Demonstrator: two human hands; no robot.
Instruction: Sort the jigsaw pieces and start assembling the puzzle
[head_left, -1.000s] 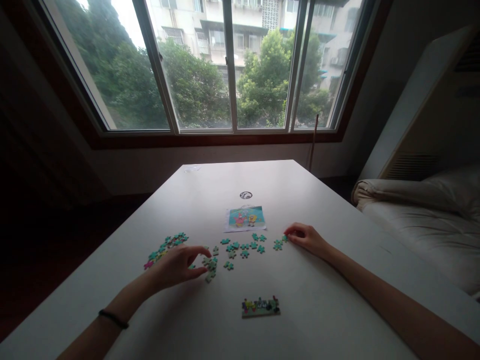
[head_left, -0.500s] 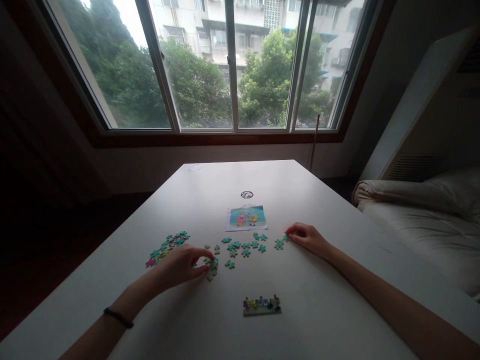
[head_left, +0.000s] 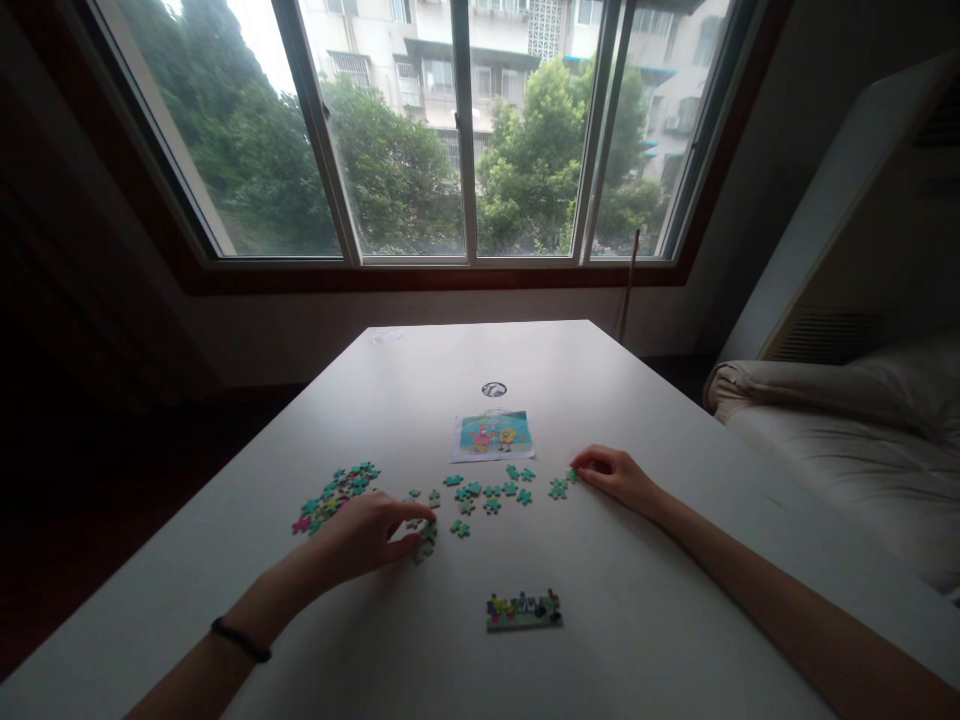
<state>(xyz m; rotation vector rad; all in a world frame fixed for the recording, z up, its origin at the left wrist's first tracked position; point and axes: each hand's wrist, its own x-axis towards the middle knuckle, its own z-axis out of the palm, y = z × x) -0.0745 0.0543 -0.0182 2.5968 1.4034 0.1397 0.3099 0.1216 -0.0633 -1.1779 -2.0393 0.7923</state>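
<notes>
Small teal puzzle pieces (head_left: 487,492) lie scattered across the middle of a white table (head_left: 645,620). My left hand (head_left: 367,535) rests on the table with thumb and forefinger pinched on a piece in a little cluster (head_left: 424,540). My right hand (head_left: 611,473) lies curled at the right end of the scatter, its fingertips pressed on a teal piece (head_left: 570,476). A joined strip of pieces (head_left: 523,609) sits nearer to me. A small reference picture (head_left: 491,436) lies beyond the pieces.
A heap of mixed teal, pink and yellow pieces (head_left: 330,494) lies left of my left hand. A small round dark mark (head_left: 493,389) shows farther up the table. A pale sofa cushion (head_left: 847,430) stands at the right, and a wide window (head_left: 465,130) fills the far wall.
My left hand has slid slightly right and closed its thumb and forefinger onto the cluster of pieces. My right hand has stayed in place.
</notes>
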